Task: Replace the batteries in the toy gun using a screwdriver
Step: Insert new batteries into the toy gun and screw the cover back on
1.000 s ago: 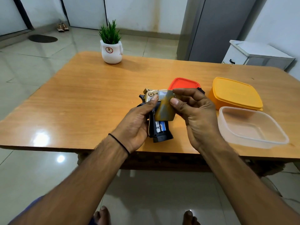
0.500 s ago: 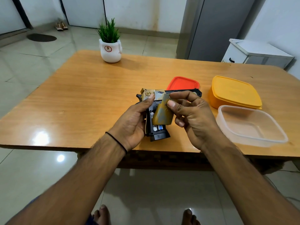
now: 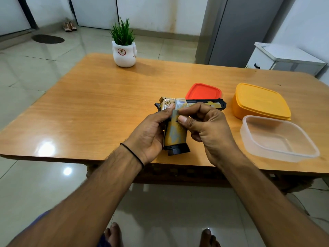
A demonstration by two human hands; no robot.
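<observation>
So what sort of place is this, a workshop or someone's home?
Most likely a home, probably a dining or kitchen area. A wooden table stands on a glossy tiled floor, with what looks like a grey refrigerator behind it. A potted plant and plastic food containers sit on top.

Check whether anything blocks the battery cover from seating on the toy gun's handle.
Nothing visible blocks it. The battery cover lies over the handle of the toy gun, and no batteries show. The right hand pinches the cover's top; the left hand holds the gun from the side, thumb at the cover's upper edge.
</observation>
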